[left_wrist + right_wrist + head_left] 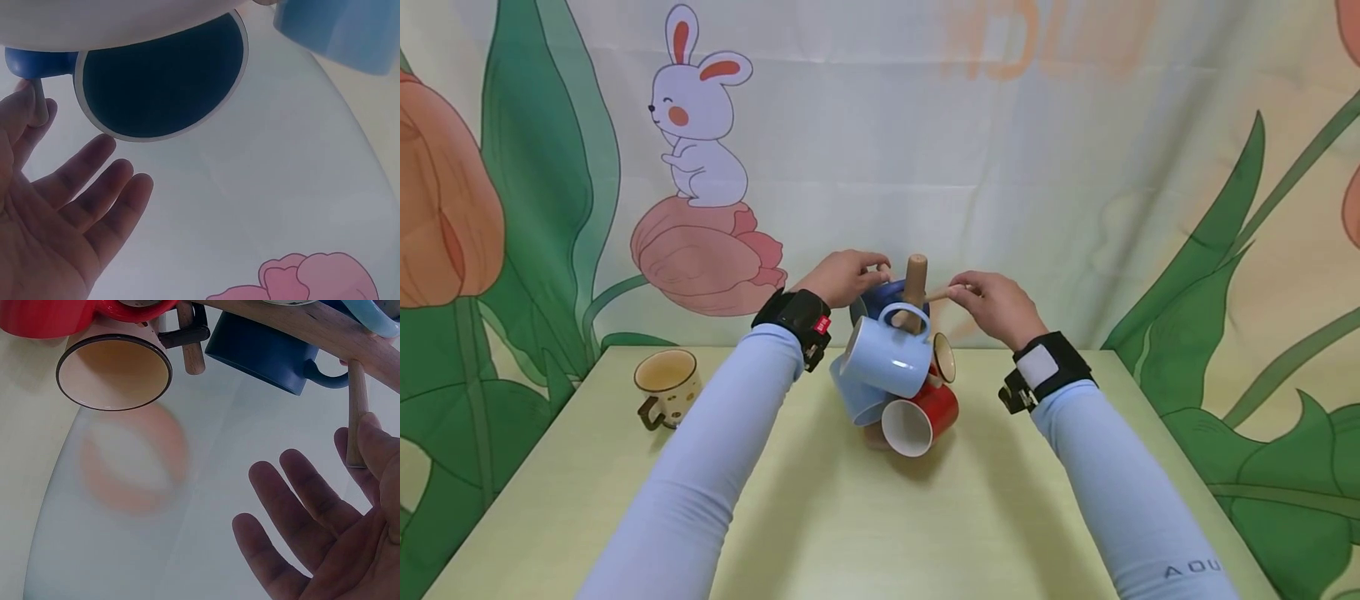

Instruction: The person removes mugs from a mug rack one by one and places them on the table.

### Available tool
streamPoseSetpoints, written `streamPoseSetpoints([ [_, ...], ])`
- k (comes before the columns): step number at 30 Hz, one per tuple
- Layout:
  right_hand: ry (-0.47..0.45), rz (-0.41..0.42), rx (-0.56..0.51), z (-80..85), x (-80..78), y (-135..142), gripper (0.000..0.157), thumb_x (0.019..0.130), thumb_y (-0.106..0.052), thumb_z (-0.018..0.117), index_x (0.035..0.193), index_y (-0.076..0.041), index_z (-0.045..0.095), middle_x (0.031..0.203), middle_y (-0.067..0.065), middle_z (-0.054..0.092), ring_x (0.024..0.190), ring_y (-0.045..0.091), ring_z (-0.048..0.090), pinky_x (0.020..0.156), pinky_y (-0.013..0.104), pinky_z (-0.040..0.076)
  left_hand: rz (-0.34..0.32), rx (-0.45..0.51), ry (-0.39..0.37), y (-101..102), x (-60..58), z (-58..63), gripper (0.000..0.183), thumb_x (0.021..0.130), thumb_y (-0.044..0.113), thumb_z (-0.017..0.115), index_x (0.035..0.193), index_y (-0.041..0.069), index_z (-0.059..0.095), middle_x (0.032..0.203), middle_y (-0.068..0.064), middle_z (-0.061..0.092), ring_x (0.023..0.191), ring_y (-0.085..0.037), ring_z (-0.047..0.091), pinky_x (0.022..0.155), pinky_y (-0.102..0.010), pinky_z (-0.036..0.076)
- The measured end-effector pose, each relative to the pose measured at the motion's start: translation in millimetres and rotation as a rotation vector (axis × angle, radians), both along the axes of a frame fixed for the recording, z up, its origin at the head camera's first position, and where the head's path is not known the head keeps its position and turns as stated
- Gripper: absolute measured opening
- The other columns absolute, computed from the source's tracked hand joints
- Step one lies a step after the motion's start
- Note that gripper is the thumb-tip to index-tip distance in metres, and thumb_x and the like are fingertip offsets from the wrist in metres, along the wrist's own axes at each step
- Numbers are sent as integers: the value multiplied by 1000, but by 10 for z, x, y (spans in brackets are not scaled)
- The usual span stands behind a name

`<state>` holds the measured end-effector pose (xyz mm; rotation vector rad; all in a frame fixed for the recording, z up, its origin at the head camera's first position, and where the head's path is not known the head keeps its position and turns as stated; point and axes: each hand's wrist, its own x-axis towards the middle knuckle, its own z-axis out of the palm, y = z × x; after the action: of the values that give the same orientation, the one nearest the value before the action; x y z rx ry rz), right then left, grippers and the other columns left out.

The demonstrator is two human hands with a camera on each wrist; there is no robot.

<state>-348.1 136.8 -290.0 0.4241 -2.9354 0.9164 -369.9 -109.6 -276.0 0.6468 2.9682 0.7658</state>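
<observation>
A wooden mug tree (pixel 916 271) stands toward the back of the table, hung with mugs. My left hand (pixel 842 277) pinches the tip of a peg (pixel 39 109) beside the dark blue mug's (pixel 165 81) handle; its other fingers are spread. On the other side, thumb and index finger of my right hand (pixel 996 307) pinch a bare wooden peg (pixel 358 406). In front hangs a light blue mug (pixel 891 358), with another light blue mug (pixel 852 392) below it. Lower right are a red mug (pixel 943 406) and a cream mug (pixel 115 375) with a dark rim.
A cream mug (pixel 673 396) with a brown handle and spots stands upright at the table's left, beside my left forearm. The pale table (pixel 880 533) reaches back to a printed curtain (pixel 850 167). The tree's base is mostly hidden by mugs.
</observation>
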Motion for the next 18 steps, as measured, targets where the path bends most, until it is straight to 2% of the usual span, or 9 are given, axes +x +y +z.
streamPoseSetpoints([
  [9, -1, 12, -39, 13, -39, 0, 33, 104, -35, 52, 124, -12, 64, 110, 13, 64, 95, 30, 55, 79, 41, 47, 17, -9, 17, -14, -26, 26, 41, 106, 27, 48, 142, 9, 52, 135, -17, 58, 122, -35, 55, 104, -48, 44],
  [13, -15, 4, -54, -23, -22, -13, 33, 103, -35, 53, 125, -13, 64, 109, 13, 64, 94, 30, 56, 77, 39, 47, 16, -16, 13, -19, -12, 10, 39, 106, 27, 48, 141, 9, 54, 133, -17, 59, 120, -35, 56, 102, -48, 45],
  [18, 18, -15, -47, -51, -10, -20, 32, 103, -35, 53, 124, -13, 65, 108, 13, 65, 92, 29, 57, 74, 38, 47, 6, -21, 27, -18, 14, 16, 35, 106, 26, 49, 136, 9, 58, 128, -16, 62, 115, -34, 58, 101, -47, 46],
])
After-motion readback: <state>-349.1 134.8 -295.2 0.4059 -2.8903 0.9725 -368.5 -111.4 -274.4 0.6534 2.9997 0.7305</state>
